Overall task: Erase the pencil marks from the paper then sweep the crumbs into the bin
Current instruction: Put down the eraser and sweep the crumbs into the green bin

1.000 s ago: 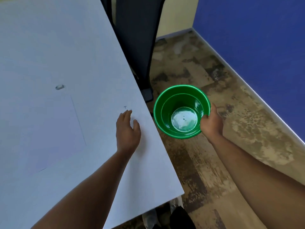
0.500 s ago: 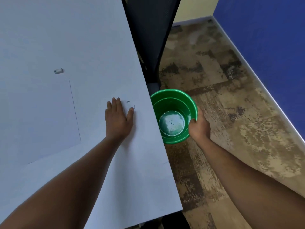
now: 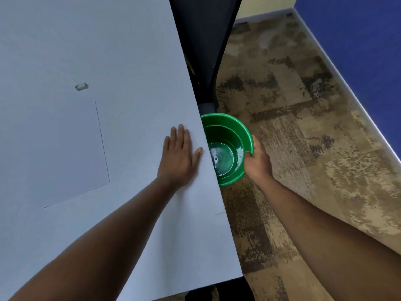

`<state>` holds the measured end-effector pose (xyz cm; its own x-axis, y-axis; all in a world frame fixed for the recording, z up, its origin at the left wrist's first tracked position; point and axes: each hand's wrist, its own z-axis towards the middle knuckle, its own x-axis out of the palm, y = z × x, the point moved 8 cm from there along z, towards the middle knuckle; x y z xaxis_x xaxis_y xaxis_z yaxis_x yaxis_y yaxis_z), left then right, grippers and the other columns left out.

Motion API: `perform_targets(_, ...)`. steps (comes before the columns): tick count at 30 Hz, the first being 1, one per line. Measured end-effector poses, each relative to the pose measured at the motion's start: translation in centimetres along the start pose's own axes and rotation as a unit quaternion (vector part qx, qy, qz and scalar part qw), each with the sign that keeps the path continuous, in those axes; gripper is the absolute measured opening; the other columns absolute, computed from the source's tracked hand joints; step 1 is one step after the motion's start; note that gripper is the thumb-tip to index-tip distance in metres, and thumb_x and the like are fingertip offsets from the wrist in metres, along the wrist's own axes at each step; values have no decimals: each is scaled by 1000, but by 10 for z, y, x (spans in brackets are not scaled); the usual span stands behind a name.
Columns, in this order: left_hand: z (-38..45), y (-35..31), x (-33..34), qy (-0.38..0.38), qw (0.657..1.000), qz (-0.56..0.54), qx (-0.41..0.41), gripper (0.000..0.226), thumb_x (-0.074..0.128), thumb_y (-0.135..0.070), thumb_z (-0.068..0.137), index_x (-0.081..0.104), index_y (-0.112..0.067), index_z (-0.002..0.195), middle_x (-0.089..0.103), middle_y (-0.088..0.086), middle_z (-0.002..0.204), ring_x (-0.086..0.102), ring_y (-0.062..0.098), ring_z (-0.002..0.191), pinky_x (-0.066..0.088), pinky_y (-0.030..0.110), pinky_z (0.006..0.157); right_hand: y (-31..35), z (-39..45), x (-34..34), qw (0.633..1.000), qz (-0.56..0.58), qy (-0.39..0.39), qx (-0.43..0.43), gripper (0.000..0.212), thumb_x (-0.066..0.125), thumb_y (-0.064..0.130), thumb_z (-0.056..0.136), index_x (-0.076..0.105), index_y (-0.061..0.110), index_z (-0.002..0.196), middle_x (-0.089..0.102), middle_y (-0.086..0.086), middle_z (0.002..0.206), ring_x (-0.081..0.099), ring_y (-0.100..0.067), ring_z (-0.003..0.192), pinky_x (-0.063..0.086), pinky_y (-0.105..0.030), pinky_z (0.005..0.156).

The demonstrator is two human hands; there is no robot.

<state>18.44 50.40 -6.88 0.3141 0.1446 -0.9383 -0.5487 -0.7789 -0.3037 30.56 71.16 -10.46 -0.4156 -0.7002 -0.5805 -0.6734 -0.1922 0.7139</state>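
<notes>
Left hand [image 3: 179, 154], flat and open at the table [image 3: 130, 51] edge, is sweeping crumbs toward three o'clock, where the right hand [image 3: 258, 162] grips the green bin [image 3: 225, 135]; next, push them over.

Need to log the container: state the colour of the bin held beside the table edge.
Green, glossy inside and out: the bin, seen in the head view.

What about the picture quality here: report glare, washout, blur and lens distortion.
Head view: the white table is washed out, so the paper shows only by thin edge lines; wet-looking glare shines on the green bin's floor; wide-angle bending stretches both forearms; the eraser looks soft; the left hand and right hand look sharp.
</notes>
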Motion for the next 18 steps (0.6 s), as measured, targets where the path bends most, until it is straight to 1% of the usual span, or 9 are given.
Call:
perform_targets(2, -6, -17, 4, 6, 999, -6, 36, 81, 6, -60, 101, 0, -8, 163, -9, 11, 171, -16, 24, 157, -11, 34, 124, 2, 1, 1, 1000, -2, 0, -6, 57, 44, 17, 98, 30, 40, 148, 67, -1, 95, 65, -17, 77, 52, -29, 59)
perform_targets(5, -14, -47, 8, 18, 995, -43, 91, 73, 15, -53, 105, 2, -10, 163, -6, 9, 171, -15, 20, 156, -4, 37, 128, 5, 0, 3, 1000, -4, 2, -12, 55, 44, 17, 99, 30, 39, 148, 66, -1, 95, 64, -15, 76, 49, -27, 56)
perform_targets(8, -17, -71, 1, -6, 988, -94, 125, 68, 22, -48, 107, 5, -13, 163, -2, 5, 172, -15, 16, 156, -2, 37, 129, 6, -2, 2, 1000, -11, -2, -14, 54, 43, 20, 100, 29, 38, 149, 66, -2, 94, 63, -15, 75, 50, -28, 58)
perform_targets(10, -18, -66, -9, -68, 985, -128, 91, 67, 28, -44, 108, 8, -10, 163, 2, 8, 172, -12, 20, 157, -2, 35, 128, 4, -3, 2, 1000, -13, 1, -11, 55, 43, 19, 100, 27, 38, 149, 67, -5, 95, 65, -19, 76, 51, -29, 58)
perform_targets(12, -22, -40, -16, -136, 980, -144, -18, 69, 29, -43, 107, 9, -5, 162, 5, 13, 171, -6, 27, 159, 0, 39, 129, 0, -5, 3, 1000, -10, 6, -2, 58, 44, 18, 100, 25, 39, 150, 68, -9, 96, 67, -25, 79, 53, -33, 59)
perform_targets(13, -26, -26, -17, -150, 976, -139, -80, 71, 28, -45, 106, 10, -3, 162, 5, 15, 171, -5, 30, 158, 2, 42, 129, -1, -6, 3, 1000, -8, 7, 2, 58, 44, 18, 100, 24, 39, 151, 68, -10, 96, 68, -27, 80, 54, -34, 59)
perform_targets(14, -28, -14, -15, -142, 973, -128, -125, 74, 24, -48, 105, 9, -2, 162, 3, 16, 171, -5, 32, 158, 3, 45, 129, -2, -6, 3, 1000, -6, 5, 4, 59, 45, 18, 100, 24, 39, 150, 68, -10, 97, 68, -27, 81, 54, -33, 59)
perform_targets(15, -30, -7, -11, -119, 975, -113, -150, 77, 21, -51, 103, 6, -3, 162, 1, 16, 171, -6, 32, 158, 2, 46, 129, -3, -7, 3, 1000, -5, 4, 5, 58, 45, 18, 100, 25, 40, 150, 68, -10, 97, 68, -27, 81, 53, -32, 58)
perform_targets(18, -30, -7, 3, -54, 987, -56, -142, 84, 10, -60, 99, -1, -6, 162, -4, 14, 172, -10, 30, 158, -4, 44, 128, -4, -10, 5, 1000, -2, 7, 9, 59, 45, 18, 99, 25, 39, 150, 67, -9, 97, 68, -25, 79, 49, -29, 54)
